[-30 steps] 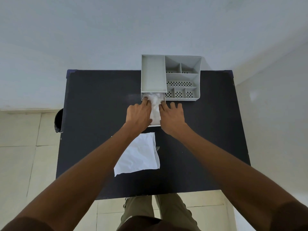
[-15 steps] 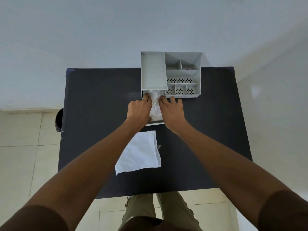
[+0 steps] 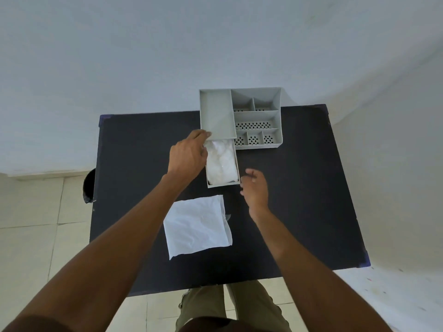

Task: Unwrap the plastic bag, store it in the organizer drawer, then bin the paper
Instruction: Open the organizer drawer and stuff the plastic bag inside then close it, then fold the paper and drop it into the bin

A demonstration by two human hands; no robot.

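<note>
From up here I see the crumpled clear plastic bag (image 3: pixel 221 164) lying inside the pulled-out pale grey drawer (image 3: pixel 223 185) of the grey plastic desk organizer (image 3: pixel 256 116), which stands at the far edge of the black tabletop (image 3: pixel 299 188). The drawer's long axis runs straight toward me, and its open front end sticks out well clear of the organizer body. My left hand (image 3: pixel 188 155) rests against the drawer's left wall near where it meets the organizer, fingers loosely curled and holding nothing that I can make out. My right hand (image 3: pixel 255 188) hovers just off the drawer's near right corner, fingers half curled and empty, not touching the drawer. So I judge the storing is all but done and the drawer still needs pushing shut along that axis, away from me. The right hand is nearer the front face and seems the better one to push. The flat white sheet of wrapping paper (image 3: pixel 197 227) lies on the tabletop nearer to me, just below the drawer and between my two forearms, a little closer to the left forearm. A dark bin (image 3: pixel 89 185) peeks out past the table's left edge, so the left hand looks best placed to carry the paper over.
</note>
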